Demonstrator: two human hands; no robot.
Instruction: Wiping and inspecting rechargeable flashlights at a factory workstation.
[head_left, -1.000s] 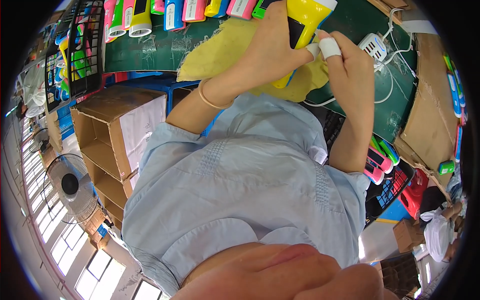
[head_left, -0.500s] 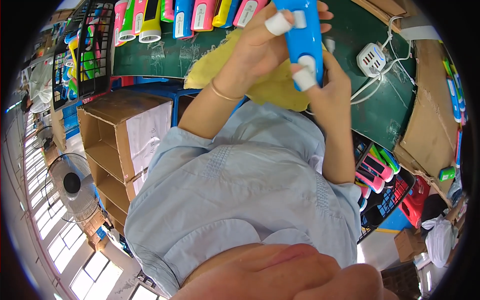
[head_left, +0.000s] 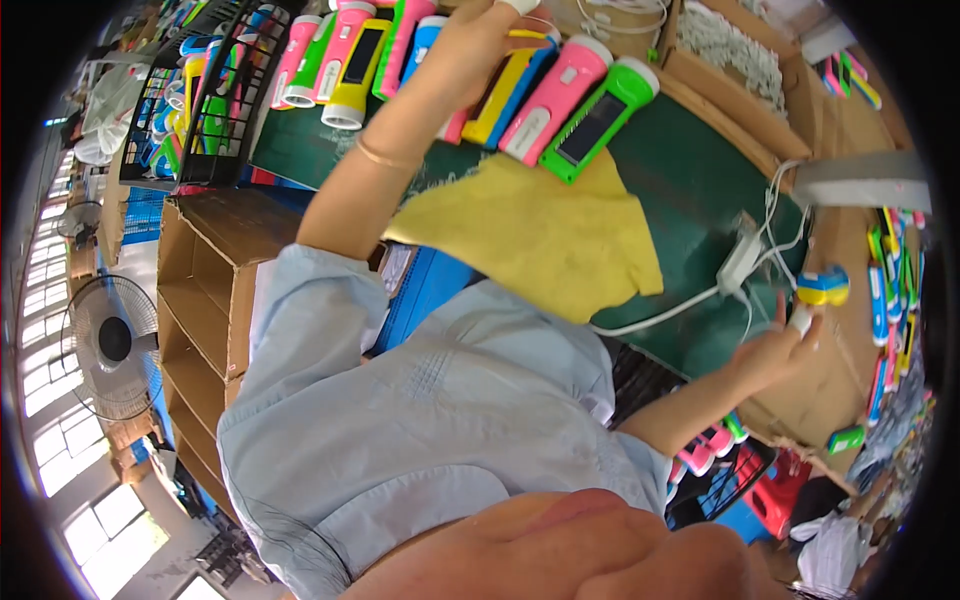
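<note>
My left hand (head_left: 468, 52) reaches to the far edge of the green table, over a row of colourful flashlights. Its fingers, one with a white wrap, curl at the head of a yellow and blue flashlight (head_left: 505, 95); the top edge cuts off part of the grip. Beside that one lie a pink flashlight (head_left: 560, 95) and a green flashlight (head_left: 600, 120) with a dark panel. Stretched out to the right, my right hand (head_left: 772, 355) has its fingers apart. Just beyond their tips is another blue and yellow flashlight (head_left: 823, 287), on or over the cardboard.
A yellow cloth (head_left: 540, 235) covers the near part of the green table (head_left: 700, 215). A white charging hub (head_left: 740, 260) with cables lies close to my right hand. Black crates (head_left: 225, 110) of flashlights stand at left, near cardboard shelves (head_left: 215, 270). More flashlights (head_left: 885, 290) lie far right.
Both hands held a blue flashlight over the cloth; now they are apart. My left hand has moved up to the row, my right hand out to the right, where a blue and yellow flashlight appears.
</note>
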